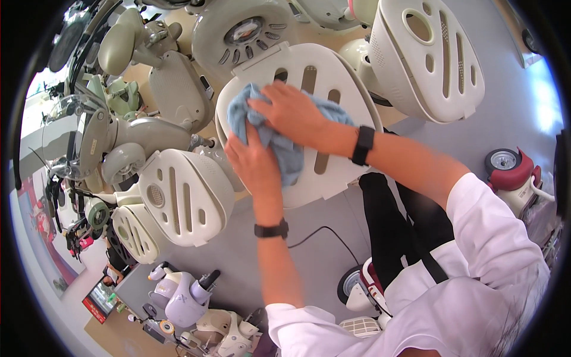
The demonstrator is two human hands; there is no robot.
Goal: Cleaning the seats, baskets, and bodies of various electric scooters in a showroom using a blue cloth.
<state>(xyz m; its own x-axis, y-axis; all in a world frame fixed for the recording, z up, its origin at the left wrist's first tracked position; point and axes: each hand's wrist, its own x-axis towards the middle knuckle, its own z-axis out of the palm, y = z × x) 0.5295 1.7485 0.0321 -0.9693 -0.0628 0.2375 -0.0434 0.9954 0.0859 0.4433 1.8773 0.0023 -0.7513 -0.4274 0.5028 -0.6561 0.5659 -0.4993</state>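
A light blue cloth lies bunched on the slotted lid of a cream scooter basket. Both of my hands are on it. My left hand grips the cloth's near-left side, fingers curled into the folds. Just above and to the right, my right hand bends its fingers over the cloth's upper part. Each wrist wears a dark band. Part of the lid's slots is hidden under the cloth and hands. Behind the basket rises the cream scooter front with its round lamp.
More cream baskets flank this one, one to the right and another to the left. Grey-beige scooters crowd the left side. A lilac scooter stands lower left, a red one at right. A black cable crosses the floor.
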